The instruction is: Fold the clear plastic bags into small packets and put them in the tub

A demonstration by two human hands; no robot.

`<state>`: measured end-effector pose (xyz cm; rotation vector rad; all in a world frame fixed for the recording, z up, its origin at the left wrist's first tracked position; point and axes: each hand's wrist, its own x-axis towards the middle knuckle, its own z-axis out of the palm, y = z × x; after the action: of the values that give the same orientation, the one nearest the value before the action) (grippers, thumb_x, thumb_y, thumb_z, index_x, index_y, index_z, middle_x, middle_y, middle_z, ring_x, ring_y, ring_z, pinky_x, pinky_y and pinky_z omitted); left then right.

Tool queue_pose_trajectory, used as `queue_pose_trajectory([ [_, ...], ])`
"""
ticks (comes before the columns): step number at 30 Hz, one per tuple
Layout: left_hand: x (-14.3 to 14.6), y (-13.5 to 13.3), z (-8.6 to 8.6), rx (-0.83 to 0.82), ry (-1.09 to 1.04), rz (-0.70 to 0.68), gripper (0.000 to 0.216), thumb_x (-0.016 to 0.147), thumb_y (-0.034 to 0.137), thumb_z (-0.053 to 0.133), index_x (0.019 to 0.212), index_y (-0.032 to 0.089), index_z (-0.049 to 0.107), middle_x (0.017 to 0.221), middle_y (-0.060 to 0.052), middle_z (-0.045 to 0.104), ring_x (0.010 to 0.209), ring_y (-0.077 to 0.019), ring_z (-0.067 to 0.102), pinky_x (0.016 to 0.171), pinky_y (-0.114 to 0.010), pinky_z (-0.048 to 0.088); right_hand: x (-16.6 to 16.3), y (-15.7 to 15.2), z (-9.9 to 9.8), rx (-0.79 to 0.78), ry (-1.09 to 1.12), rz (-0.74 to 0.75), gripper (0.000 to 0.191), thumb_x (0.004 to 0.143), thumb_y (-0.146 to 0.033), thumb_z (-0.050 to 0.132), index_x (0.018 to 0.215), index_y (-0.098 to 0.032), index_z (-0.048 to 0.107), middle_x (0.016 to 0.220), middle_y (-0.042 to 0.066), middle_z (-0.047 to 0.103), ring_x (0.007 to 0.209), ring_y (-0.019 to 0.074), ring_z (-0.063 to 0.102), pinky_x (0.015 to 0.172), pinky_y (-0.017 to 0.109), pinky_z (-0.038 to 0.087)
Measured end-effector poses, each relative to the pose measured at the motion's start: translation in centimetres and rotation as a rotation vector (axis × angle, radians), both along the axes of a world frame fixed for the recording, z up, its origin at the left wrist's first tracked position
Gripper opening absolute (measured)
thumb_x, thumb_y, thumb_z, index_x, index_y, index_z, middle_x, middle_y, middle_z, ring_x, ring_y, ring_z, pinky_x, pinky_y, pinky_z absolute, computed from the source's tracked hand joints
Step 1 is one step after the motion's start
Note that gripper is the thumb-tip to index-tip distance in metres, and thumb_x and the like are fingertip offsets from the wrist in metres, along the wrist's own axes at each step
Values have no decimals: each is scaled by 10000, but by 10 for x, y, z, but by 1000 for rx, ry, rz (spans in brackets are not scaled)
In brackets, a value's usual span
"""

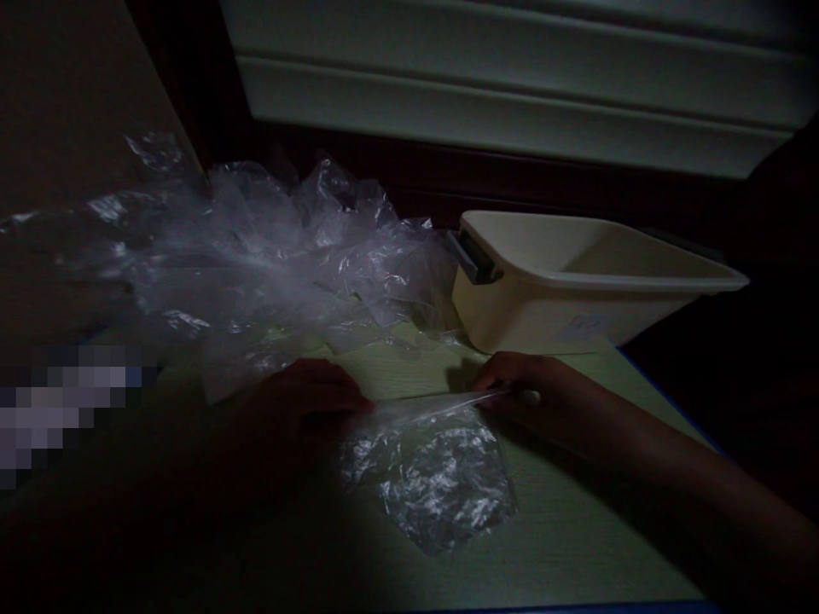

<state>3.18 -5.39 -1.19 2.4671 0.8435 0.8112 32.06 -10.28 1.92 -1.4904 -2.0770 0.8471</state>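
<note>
A small clear plastic bag [441, 477] lies crinkled on the pale green table [576, 546] in dim light. My left hand [307, 405] pinches the bag's top edge at its left end. My right hand [525, 388] pinches the same edge at its right end, so the edge is stretched straight between them. Both hands rest low on the table surface.
A big heap of clear plastic bags [256, 256] covers the table behind my left hand. A cream plastic tub [576, 286] with a dark handle stands behind my right hand. A blurred patch sits at the left edge. The table's blue edge runs along the right.
</note>
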Motion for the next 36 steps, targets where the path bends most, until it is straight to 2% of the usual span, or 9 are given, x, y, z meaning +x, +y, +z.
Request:
queue_pose_trajectory([
  [5,0,0,-5,84,15,-8,258,877,191,504,901,266,750,896,-8,689,855,-162,615,800,-254,484,6,-5,8,-38,4,98,166,858,-261,554,963,-180,654,942,62,716,862,187,674,755,300,526],
  [8,1,0,-6,108,-1,-5,274,879,181,489,921,264,747,905,-12,688,868,-164,613,808,-262,483,9,-11,12,-21,30,93,251,859,-302,617,1089,-203,626,1110,62,690,1012,199,653,851,313,531],
  [11,2,-1,-4,97,24,-10,294,871,187,471,912,265,752,899,-19,697,865,-171,616,809,-272,482,2,-20,17,176,-3,34,306,878,-358,633,1167,-265,597,1205,26,649,1091,185,620,918,301,517],
  [14,3,-3,-1,87,46,-3,285,872,201,474,883,252,754,877,-25,702,834,-166,617,795,-269,478,-14,-30,20,483,-125,-1,309,962,-354,490,1200,-180,584,1200,99,650,1084,195,626,917,311,528],
  [17,2,-4,1,108,51,-11,310,885,162,456,913,257,749,906,-20,697,876,-156,610,806,-261,462,-30,-35,16,612,-344,205,494,990,-413,389,1281,-45,544,1319,213,571,1225,269,542,995,409,479],
  [21,3,-5,5,145,86,-9,362,884,135,410,910,244,753,886,-29,700,871,-162,601,799,-274,451,-39,-38,8,383,-473,468,727,943,-550,414,1397,17,405,1478,228,323,1385,324,293,1099,500,311],
  [26,4,-5,7,168,145,-50,309,896,135,449,961,218,740,918,-37,691,897,-191,594,833,-306,428,-37,-38,9,93,-351,474,799,895,-590,484,1448,-41,310,1510,160,198,1413,296,189,1158,451,149],
  [32,0,-4,9,254,135,-79,325,921,118,412,981,210,717,952,-44,694,903,-188,604,817,-292,454,-35,-38,7,-4,-304,472,789,890,-587,496,1459,-79,293,1518,129,205,1420,273,190,1169,422,119],
  [36,-2,-12,15,287,244,-213,384,918,55,393,1190,203,620,1227,-35,647,1173,-176,551,1041,-307,373,-33,-37,10,-6,-316,465,763,898,-562,507,1462,-95,292,1523,113,200,1423,261,176,1173,403,108],
])
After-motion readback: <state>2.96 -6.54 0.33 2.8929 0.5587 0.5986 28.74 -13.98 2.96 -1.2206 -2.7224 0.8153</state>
